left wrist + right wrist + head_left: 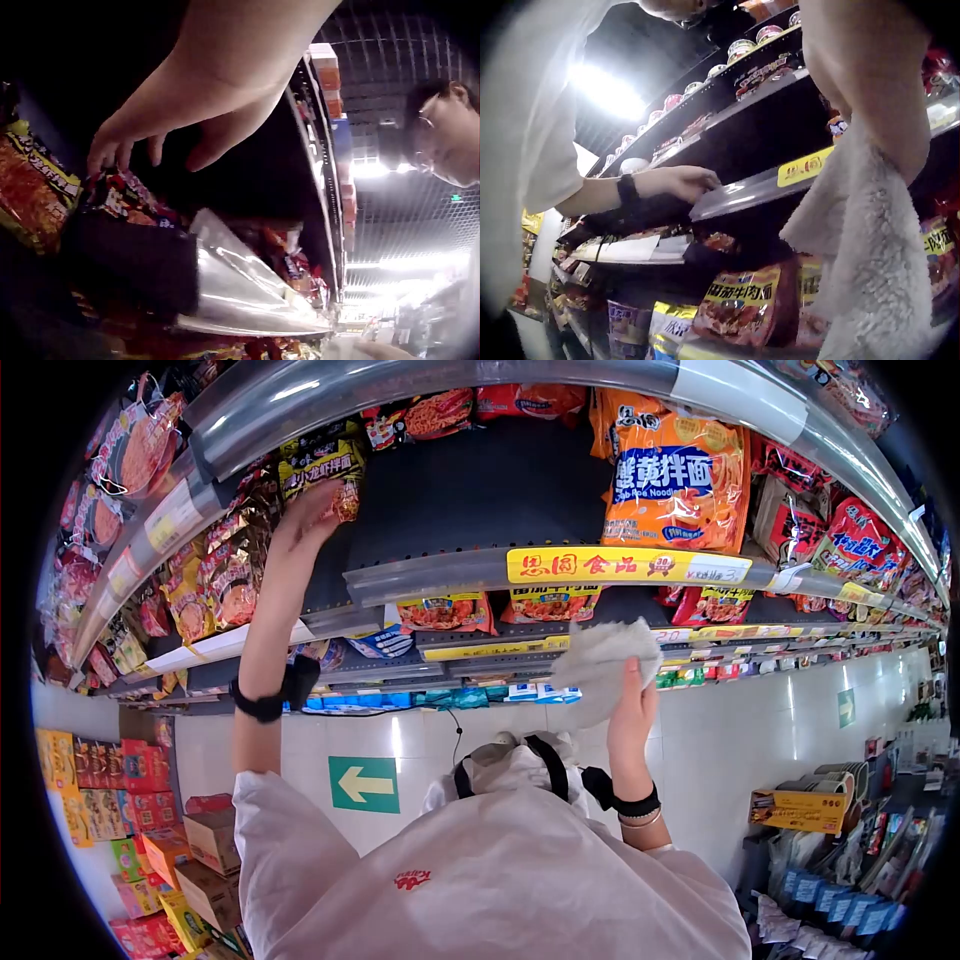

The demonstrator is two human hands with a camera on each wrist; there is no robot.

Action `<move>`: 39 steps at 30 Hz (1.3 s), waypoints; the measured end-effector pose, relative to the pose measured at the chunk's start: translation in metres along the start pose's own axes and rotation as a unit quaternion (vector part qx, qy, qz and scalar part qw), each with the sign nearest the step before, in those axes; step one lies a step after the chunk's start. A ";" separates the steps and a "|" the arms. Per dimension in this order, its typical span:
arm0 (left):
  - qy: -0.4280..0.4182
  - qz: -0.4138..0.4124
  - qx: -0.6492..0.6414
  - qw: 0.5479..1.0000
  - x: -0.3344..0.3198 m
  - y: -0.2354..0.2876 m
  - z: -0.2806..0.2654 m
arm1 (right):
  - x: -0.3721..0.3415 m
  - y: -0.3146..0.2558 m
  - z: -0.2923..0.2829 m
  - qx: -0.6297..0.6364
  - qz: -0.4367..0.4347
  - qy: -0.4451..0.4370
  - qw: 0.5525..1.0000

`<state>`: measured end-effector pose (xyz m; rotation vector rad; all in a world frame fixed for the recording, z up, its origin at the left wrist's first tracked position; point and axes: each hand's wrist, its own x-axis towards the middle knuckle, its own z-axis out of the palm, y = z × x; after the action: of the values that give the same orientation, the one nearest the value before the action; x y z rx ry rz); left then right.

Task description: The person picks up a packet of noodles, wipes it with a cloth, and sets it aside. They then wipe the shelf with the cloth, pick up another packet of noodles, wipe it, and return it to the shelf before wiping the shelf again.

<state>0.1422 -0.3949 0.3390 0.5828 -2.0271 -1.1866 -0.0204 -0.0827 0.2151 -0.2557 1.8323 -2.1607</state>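
My left hand (310, 520) reaches onto the shelf at the left, its fingertips at a small red noodle packet (127, 201). In the left wrist view the thumb stands apart from that packet. Behind the fingers is a dark packet with yellow lettering (322, 460). A white fluffy cloth (870, 247) hangs from my right hand (630, 715), which pinches it between thumb and fingers in front of the shelf edge. Part of the right hand's grip is hidden behind the cloth in the right wrist view.
Orange noodle packs (675, 485) stand right on the same dark shelf (480, 490). A clear price rail (430, 582) runs along its front, with a yellow label (620, 565). More noodle packets (735, 304) fill the shelf below. Cardboard boxes (210, 850) stand at lower left.
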 end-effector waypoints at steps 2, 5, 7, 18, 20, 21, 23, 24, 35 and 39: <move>-0.027 0.011 -0.002 1.000 -0.022 0.028 0.007 | 0.009 -0.009 0.000 0.033 -0.017 -0.004 0.999; -0.161 0.034 -0.117 0.979 -0.053 0.056 0.015 | 0.016 -0.020 0.009 0.105 -0.058 0.035 0.992; -0.221 0.024 -0.143 0.964 -0.068 0.059 0.020 | 0.018 -0.028 0.018 0.141 -0.084 0.077 0.983; -0.250 0.023 -0.047 0.967 -0.115 0.057 0.054 | 0.030 0.003 0.097 -0.197 -0.432 -0.045 0.879; -0.212 0.012 -0.053 0.976 -0.119 0.051 0.054 | 0.023 0.003 0.113 -0.246 -0.493 -0.105 0.828; -0.173 0.005 -0.058 0.983 -0.120 0.048 0.054 | 0.021 0.005 0.120 -0.251 -0.525 -0.130 0.803; -0.122 0.042 0.034 0.991 -0.116 0.047 0.055 | 0.009 0.009 0.129 -0.267 -0.462 -0.248 0.809; -0.071 0.077 0.124 0.987 -0.114 0.046 0.056 | 0.005 0.007 0.135 -0.290 -0.473 -0.269 0.787; 0.136 0.268 0.497 0.814 -0.087 -0.023 0.076 | 0.015 0.003 0.120 -0.422 -0.495 -0.223 0.727; 0.147 0.281 0.495 0.809 -0.084 -0.031 0.074 | 0.038 0.003 0.086 -0.396 -0.488 -0.152 0.763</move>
<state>0.1414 -0.3112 0.2581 0.5126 -2.1886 0.3739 -0.0279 -0.1759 0.2245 -1.9841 2.5786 -1.3647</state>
